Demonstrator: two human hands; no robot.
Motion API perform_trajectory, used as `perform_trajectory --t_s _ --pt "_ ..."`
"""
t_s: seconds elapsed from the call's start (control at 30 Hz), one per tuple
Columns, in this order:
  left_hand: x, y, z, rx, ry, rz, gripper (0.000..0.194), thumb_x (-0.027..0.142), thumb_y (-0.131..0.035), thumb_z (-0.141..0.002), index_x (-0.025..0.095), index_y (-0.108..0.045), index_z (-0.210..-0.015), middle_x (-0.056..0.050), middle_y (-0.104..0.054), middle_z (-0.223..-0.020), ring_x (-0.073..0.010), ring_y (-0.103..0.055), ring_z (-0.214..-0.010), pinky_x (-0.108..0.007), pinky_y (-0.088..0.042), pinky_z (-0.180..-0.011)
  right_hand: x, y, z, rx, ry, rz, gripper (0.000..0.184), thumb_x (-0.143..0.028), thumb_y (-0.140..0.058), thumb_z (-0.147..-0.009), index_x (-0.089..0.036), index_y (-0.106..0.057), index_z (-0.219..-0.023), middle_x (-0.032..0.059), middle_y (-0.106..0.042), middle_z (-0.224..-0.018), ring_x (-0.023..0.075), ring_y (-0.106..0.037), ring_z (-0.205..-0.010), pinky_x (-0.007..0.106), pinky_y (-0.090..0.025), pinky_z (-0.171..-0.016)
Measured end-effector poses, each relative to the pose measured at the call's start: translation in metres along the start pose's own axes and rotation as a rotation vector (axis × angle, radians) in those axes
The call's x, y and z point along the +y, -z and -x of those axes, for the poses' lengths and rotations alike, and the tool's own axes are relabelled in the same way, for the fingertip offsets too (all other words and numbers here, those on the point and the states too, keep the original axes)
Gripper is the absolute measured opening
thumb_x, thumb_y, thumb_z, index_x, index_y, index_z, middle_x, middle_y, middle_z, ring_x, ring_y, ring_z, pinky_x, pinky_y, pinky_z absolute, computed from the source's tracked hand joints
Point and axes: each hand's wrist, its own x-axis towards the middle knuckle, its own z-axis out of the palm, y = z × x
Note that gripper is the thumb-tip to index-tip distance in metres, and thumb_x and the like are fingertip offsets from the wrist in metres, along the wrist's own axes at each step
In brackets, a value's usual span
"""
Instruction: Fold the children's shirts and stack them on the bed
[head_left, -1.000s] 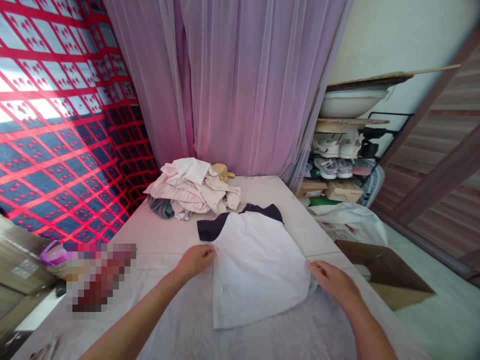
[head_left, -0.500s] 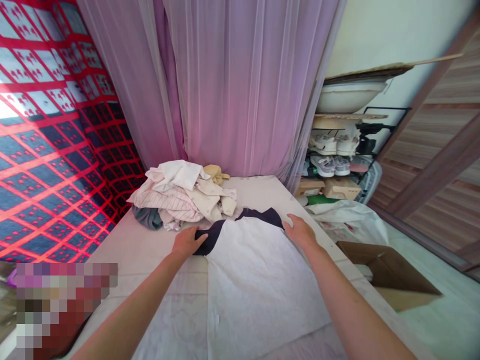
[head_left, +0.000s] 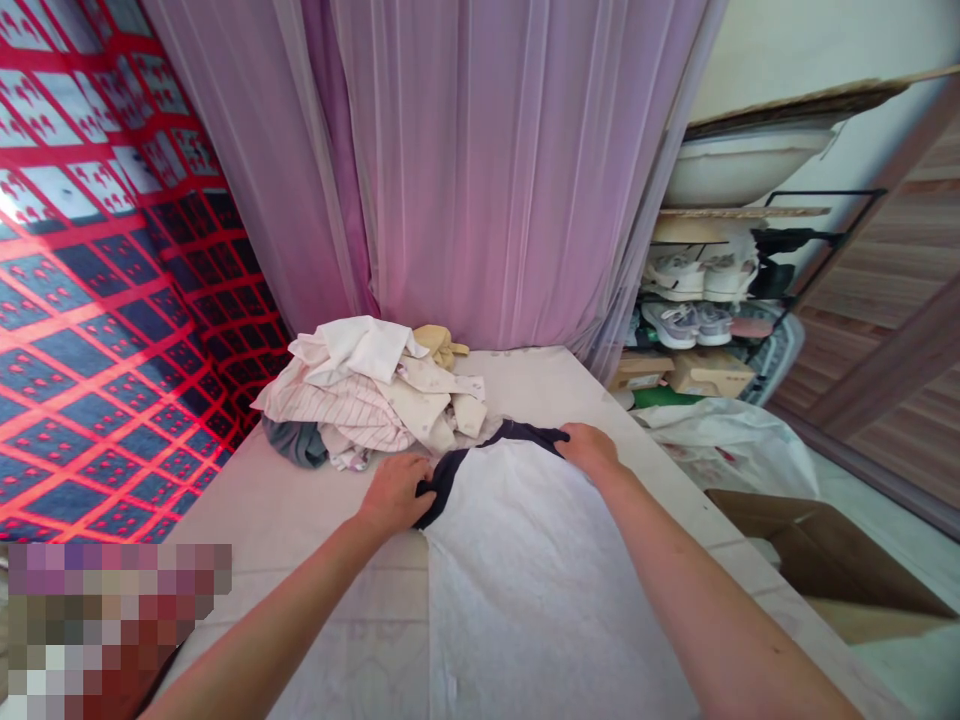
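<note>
The left hand [head_left: 397, 492] and right hand [head_left: 592, 452] each pinched a navy sleeve [head_left: 444, 488] of the spread, unfolded white fabric shirt [head_left: 532, 560]; a rumpled pastel cloth pile [head_left: 349, 395] lay loose beyond.

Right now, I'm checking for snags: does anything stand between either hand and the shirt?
Nothing visible does: the left hand and right hand both hold the shirt by its dark sleeves. The clothes pile lies beyond, not between.

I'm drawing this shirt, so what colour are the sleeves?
The sleeves look very dark, navy or almost black; the head view shows them best.
</note>
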Motion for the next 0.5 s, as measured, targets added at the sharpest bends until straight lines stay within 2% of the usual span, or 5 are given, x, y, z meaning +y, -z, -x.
perform_trajectory --t_s 0.13,0.2,0.27,0.37,0.5 --pt "-0.009 0.015 -0.013 0.136 -0.078 -0.171 0.031 0.035 -0.055 -0.083 0.029 -0.063 -0.113 -0.006 -0.043 -0.143 -0.0305 -0.028 -0.135 -0.053 -0.017 -0.109 0.018 0.009 0.016 0.136 -0.087 0.016 0.033 -0.034 -0.045 -0.082 -0.026 -0.067 -0.106 0.0078 -0.068 -0.101 0.0218 -0.063 -0.091 0.029 -0.045 -0.07" --pt "-0.022 0.018 -0.025 0.155 -0.095 -0.272 0.039 0.033 -0.057 -0.083 0.032 -0.058 -0.122 -0.007 -0.035 -0.148 -0.0325 -0.019 -0.139 -0.06 -0.005 -0.109 0.026 0.008 0.022 0.174 -0.119 0.026 0.033 -0.036 -0.044 -0.082 -0.025 -0.067 -0.105 0.0077 -0.069 -0.098 0.0217 -0.063 -0.087 0.029 -0.044 -0.067" --pt "-0.038 0.017 -0.038 0.141 -0.119 -0.33 0.041 0.029 -0.062 -0.08 0.034 -0.058 -0.121 -0.005 -0.031 -0.15 -0.0332 -0.015 -0.14 -0.064 0.004 -0.107 0.031 0.005 0.026 0.168 -0.118 0.025 0.033 -0.035 -0.044 -0.082 -0.025 -0.066 -0.105 0.0077 -0.069 -0.098 0.0213 -0.063 -0.087 0.028 -0.044 -0.067" --pt "-0.063 0.01 -0.056 0.125 -0.113 -0.34 0.041 0.022 -0.062 -0.079 0.037 -0.061 -0.117 -0.002 -0.031 -0.15 -0.0324 -0.015 -0.14 -0.067 0.008 -0.105 0.033 -0.001 0.027 0.152 -0.089 0.013 0.032 -0.031 -0.044 -0.082 -0.023 -0.065 -0.105 0.0082 -0.067 -0.102 0.0205 -0.063 -0.09 0.027 -0.043 -0.069" --pt "-0.086 0.001 -0.082 0.152 -0.006 -0.381 0.039 0.019 -0.054 -0.083 0.037 -0.061 -0.116 -0.002 -0.03 -0.151 -0.0318 -0.013 -0.141 -0.071 0.008 -0.101 0.035 -0.005 0.024 0.137 -0.064 -0.002 0.028 -0.029 -0.042 -0.084 -0.023 -0.061 -0.104 0.0063 -0.068 -0.095 0.0195 -0.062 -0.085 0.027 -0.04 -0.068"
